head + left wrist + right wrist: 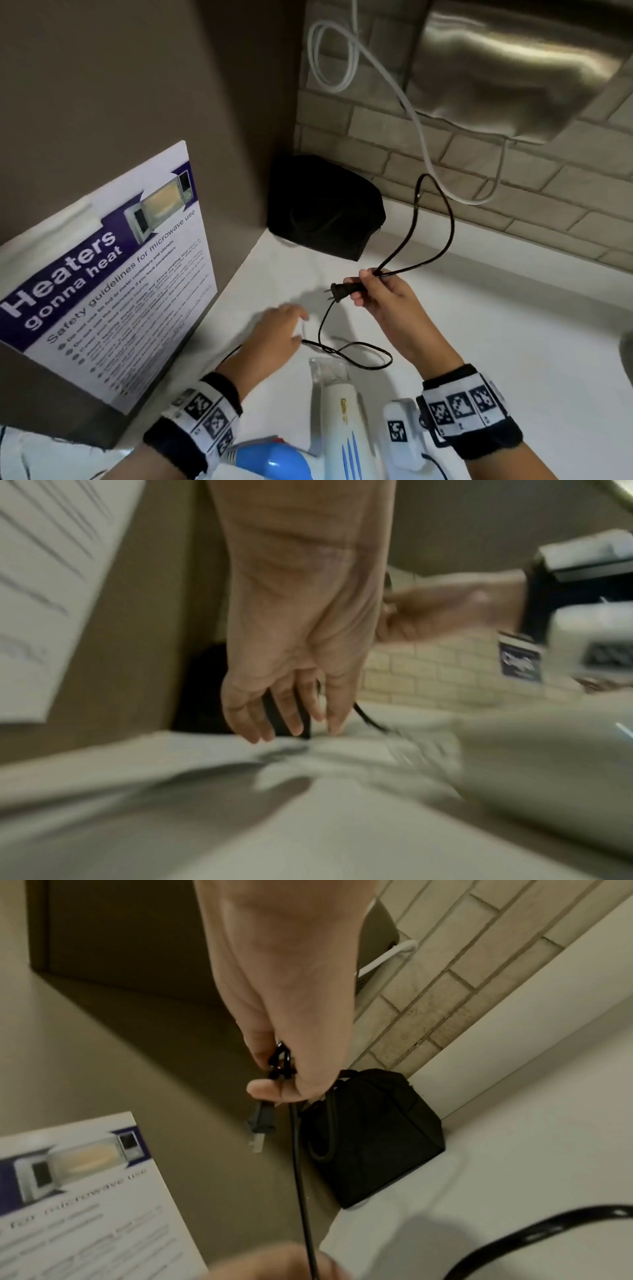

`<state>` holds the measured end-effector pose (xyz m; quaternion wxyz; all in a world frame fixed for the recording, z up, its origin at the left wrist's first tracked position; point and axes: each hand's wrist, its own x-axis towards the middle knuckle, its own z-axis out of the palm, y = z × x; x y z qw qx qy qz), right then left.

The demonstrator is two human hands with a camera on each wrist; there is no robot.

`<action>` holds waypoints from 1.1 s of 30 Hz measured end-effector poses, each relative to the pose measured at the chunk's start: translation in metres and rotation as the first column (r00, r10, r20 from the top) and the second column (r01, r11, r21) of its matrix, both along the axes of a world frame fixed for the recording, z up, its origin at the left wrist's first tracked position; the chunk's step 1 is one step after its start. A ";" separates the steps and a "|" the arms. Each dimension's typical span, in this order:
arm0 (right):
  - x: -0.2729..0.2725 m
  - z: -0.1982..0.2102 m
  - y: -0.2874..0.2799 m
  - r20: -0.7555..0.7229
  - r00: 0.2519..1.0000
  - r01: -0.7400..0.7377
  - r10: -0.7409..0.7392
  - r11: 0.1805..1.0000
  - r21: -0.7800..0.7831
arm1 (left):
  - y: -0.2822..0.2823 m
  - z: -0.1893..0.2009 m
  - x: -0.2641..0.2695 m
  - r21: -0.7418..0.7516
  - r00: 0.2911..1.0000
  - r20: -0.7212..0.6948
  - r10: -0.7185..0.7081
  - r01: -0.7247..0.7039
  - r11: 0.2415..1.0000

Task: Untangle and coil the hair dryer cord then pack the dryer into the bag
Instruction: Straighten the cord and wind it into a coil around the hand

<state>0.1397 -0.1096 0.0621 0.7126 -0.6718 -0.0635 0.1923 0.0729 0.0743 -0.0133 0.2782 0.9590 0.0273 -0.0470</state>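
Observation:
The white hair dryer (pixel 337 421) lies on the white counter (pixel 496 342) near the bottom edge. Its black cord (pixel 363 358) snakes over the counter and rises to my right hand (pixel 368 291), which grips the cord behind the plug (pixel 337 291) together with a tall loop (pixel 440 219). In the right wrist view my right hand's fingers (pixel 284 1074) pinch bunched cord strands, and the plug (pixel 262 1119) hangs below. My left hand (pixel 291 327) hovers low over the counter, fingers relaxed (pixel 294 704), right by the cord and holding nothing. The black bag (pixel 325 209) sits in the far corner.
A microwave safety poster (pixel 113 274) leans against the brown panel on the left. A steel wall appliance (pixel 513 68) with a white cable (pixel 349 58) hangs on the brick wall. A blue and white object (pixel 270 462) lies at the bottom edge.

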 end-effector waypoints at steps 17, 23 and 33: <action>0.004 -0.009 -0.083 0.018 0.977 -0.175 0.214 0.844 -0.507 | 0.043 0.064 0.029 -0.773 0.903 -0.273 0.332 -0.412 0.483; 0.042 -0.061 -0.101 -0.023 0.993 0.071 -0.120 0.717 -0.693 | 0.059 0.109 0.005 -0.951 0.943 -0.250 0.218 -0.282 0.127; 0.063 -0.085 -0.090 -0.060 0.988 0.031 -0.142 0.561 -0.828 | 0.033 0.089 -0.002 -0.593 0.934 -0.199 0.297 -0.356 0.722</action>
